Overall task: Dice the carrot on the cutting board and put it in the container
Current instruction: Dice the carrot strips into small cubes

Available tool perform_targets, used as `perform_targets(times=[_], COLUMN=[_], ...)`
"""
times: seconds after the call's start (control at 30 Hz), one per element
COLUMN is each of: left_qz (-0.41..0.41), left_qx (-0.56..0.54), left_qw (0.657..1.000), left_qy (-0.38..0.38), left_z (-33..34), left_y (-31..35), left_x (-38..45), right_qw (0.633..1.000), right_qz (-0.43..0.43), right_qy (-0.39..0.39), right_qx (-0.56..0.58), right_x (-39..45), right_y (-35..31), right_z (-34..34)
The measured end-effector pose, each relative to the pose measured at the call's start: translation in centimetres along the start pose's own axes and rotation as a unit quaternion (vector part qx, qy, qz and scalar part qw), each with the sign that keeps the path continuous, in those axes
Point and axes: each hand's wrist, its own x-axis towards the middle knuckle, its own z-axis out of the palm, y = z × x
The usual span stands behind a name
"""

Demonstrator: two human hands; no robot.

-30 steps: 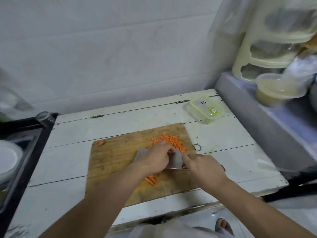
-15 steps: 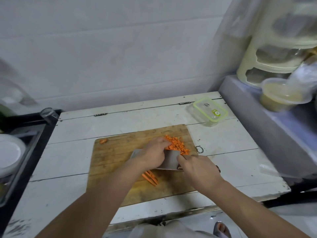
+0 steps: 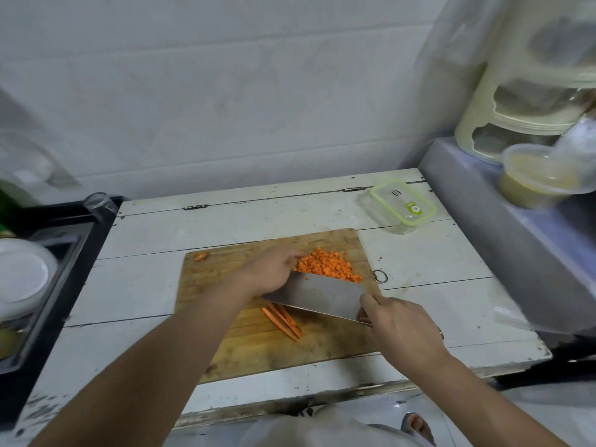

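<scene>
A: Nearest, thin orange carrot sticks (image 3: 283, 321) lie uncut on the worn wooden cutting board (image 3: 225, 304).

B: The right hand (image 3: 400, 330) grips the broad steel cleaver (image 3: 322, 295); the left hand (image 3: 274, 274) seems to cup the pile of orange carrot dice (image 3: 329, 265) against the blade.

A: Keep the blade low and scoop underneath; the clear green-rimmed container (image 3: 401, 206) sits beyond, well apart.

White plank table (image 3: 135, 285) carries a cutting board (image 3: 225, 279); lidded container (image 3: 401, 206) sits beyond the board's far-right corner.
</scene>
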Motion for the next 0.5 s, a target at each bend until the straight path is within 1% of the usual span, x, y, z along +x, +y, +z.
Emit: perform_targets(times=[0.03,0.1,0.13,0.17,0.2,0.27,0.3,0.33,0.4,0.47,0.5], left_qz=[-0.024,-0.056,-0.049,-0.029,0.005,0.076,0.091,0.090,0.069,0.045,0.036], left_qx=[-0.046,-0.119,-0.119,-0.092,-0.046,0.034,0.049,0.057,0.078,0.118,0.130], left_qw=[0.998,0.985,0.980,0.982,0.988,0.994,0.994,0.994,0.994,0.991,0.990], left_qy=[0.029,0.114,0.152,0.165,0.149,0.071,0.028,-0.008,-0.045,-0.055,-0.040], left_z=[-0.4,-1.0,-1.1,-1.1,-0.9,0.3,0.9,1.4,2.0,2.2,2.0], left_y=[0.0,-0.8,-1.4,-2.0,-2.2,-1.7,-1.1,-0.5,0.4,1.1,1.2], left_x=[0.1,-0.7,-1.3,-2.2,-3.1,-4.2,-4.3,-4.0,-2.5,-1.2,-0.9], right_qw=[1.000,1.000,0.999,0.999,0.999,0.999,0.999,0.999,0.998,0.998,0.998], right_qz=[0.007,0.024,0.030,0.036,0.038,0.030,0.025,0.020,0.015,0.015,0.017], right_qy=[-0.007,-0.019,-0.019,-0.025,-0.035,-0.041,-0.045,-0.047,-0.058,-0.060,-0.066], right_qx=[-0.003,-0.007,-0.005,-0.004,-0.004,-0.001,0.004,0.008,0.011,0.016,0.016], right_x=[-0.2,-0.5,-0.6,-0.7,-0.7,-0.7,-0.5,-0.4,-0.2,-0.2,-0.3], right_y=[0.0,0.1,0.2,0.2,0.0,-0.2,-0.4,-0.5,-0.6,-0.5,-0.4], right_z=[0.0,-0.2,-0.1,-0.2,-0.3,-0.3,-0.5,-0.6,-0.8,-1.1,-1.2])
